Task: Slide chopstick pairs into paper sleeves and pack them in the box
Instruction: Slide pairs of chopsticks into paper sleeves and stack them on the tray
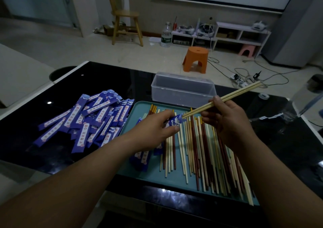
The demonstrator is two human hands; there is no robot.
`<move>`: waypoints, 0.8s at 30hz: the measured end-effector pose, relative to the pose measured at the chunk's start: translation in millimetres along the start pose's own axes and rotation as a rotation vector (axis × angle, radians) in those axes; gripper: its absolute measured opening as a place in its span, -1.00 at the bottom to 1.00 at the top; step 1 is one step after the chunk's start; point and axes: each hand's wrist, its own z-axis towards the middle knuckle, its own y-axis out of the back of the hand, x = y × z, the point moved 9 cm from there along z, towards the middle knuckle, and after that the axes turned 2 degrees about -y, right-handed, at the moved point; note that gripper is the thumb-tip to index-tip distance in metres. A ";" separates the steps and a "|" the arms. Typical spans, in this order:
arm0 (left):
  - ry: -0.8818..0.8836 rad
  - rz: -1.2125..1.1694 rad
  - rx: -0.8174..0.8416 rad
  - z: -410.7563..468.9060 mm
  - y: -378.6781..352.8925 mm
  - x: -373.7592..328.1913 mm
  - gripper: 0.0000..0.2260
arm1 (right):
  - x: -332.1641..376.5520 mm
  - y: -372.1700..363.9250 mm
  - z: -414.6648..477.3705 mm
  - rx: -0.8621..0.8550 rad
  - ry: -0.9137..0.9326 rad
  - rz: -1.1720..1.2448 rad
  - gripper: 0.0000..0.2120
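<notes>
Pale chopstick pair (222, 98) mid-frame, tips entering blue sleeve (174, 121). My right hand (225, 117) pinches pair, my left hand (157, 128) grips sleeve. White label strips on sleeve pile (87, 119), left on tabletop (104, 81): print unreadable. Clear box (183, 88) behind teal tray (148, 175).

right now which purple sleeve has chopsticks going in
The sleeve in the left hand, over the teal tray: the pale chopstick pair in the right hand meets its open end. The others lie loose.
</notes>
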 end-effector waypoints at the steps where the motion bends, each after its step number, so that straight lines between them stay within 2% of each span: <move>1: -0.003 0.007 -0.009 0.1 0.7 -0.6 -0.84 | 0.6 -2.1 -1.5 0.005 0.018 -0.034 -0.76; 5: 0.016 -0.010 -0.018 3.3 1.3 -2.0 -0.86 | -14.0 -27.3 -9.3 0.098 0.027 -0.218 -0.75; 10: 0.169 -0.410 0.135 -0.1 -13.3 2.3 -0.82 | -28.6 -52.5 -13.0 0.226 -0.014 -0.321 -0.75; 12: 0.204 -0.427 0.154 -2.2 -12.5 4.3 -0.84 | -24.1 -45.2 -7.1 0.161 -0.004 -0.309 -0.71; 16: 0.222 -0.335 0.178 -4.1 -10.8 4.8 -0.85 | 7.8 0.9 2.3 -0.150 0.153 -0.198 -0.61; 18: 0.229 -0.307 0.194 -5.6 -12.8 5.2 -0.85 | 14.7 5.7 2.2 -0.146 0.199 -0.246 -0.66; 24: 0.244 -0.299 0.172 -5.8 -11.4 6.6 -0.84 | -6.0 -15.9 -1.2 -0.035 0.169 -0.418 -0.76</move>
